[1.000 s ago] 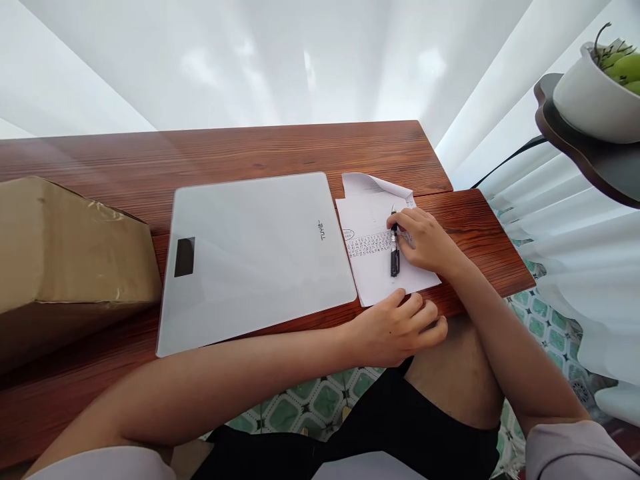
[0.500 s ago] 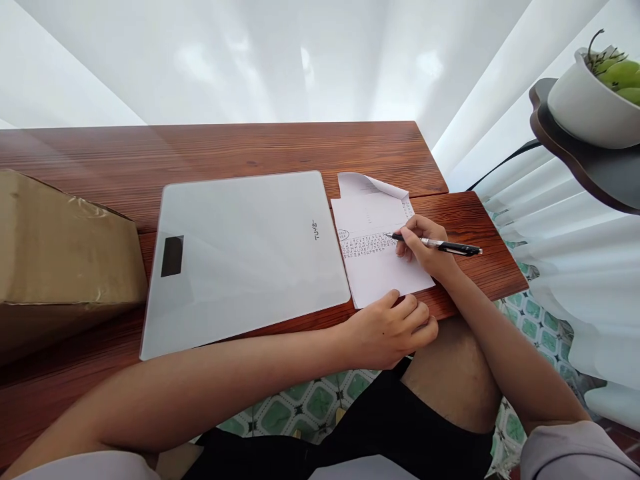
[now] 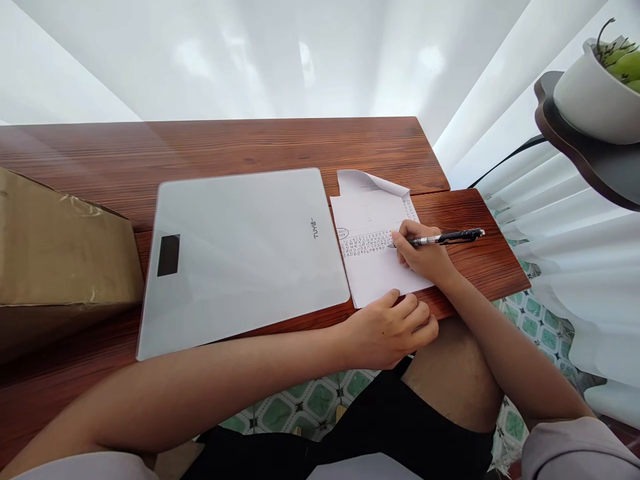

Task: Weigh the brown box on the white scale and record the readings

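Pen [image 3: 440, 238] down on the sheet of paper [image 3: 373, 267] at the right end of the wooden table [image 3: 250, 143], tip sitting on the rows of small print, right hand [image 3: 423, 253] closed round the barrel in a writing grip. The left hand [image 3: 393, 330], fingers loosely curled and holding nothing, pins the sheet's near edge, so this looks like marking a row, and the next stroke wants a steady tip and a still page. Just beside the paper lies the white glass scale [image 3: 240, 257], with a brown parcel [image 3: 60, 260] further left; the sheet's curled far corner could get in the way.
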A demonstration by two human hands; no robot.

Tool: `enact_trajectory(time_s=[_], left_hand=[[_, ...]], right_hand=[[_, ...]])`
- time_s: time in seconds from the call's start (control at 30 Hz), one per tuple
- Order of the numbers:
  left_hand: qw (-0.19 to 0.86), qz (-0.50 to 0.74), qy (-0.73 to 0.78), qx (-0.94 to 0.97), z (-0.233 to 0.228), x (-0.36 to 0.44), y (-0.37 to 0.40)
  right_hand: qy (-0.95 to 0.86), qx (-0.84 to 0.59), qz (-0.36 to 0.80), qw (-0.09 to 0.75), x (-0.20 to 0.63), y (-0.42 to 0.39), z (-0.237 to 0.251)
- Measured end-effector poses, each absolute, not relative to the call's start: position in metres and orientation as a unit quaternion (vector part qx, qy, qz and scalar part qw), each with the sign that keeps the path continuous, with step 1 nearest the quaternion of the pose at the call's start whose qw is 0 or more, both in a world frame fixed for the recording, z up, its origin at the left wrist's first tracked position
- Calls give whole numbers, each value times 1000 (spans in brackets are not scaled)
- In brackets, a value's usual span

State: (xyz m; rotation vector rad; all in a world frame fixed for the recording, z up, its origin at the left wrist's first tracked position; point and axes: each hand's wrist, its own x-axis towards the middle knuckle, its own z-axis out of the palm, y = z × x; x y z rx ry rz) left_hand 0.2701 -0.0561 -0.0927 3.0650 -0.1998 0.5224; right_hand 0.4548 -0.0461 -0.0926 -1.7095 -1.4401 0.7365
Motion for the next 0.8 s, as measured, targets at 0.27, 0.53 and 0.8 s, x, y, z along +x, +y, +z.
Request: enact_trajectory(time_s=[0.27, 0.53, 0.8], left_hand=[[6, 173, -61, 983, -95, 270, -57], [6, 171, -62, 983, -92, 270, -56], [10, 171, -63, 983, -92, 270, -56]], right_hand=[[-574, -665, 289, 381, 455, -46, -94], [-581, -657, 288, 385, 456, -45, -93], [-582, -647, 288, 400, 456, -44, -95]])
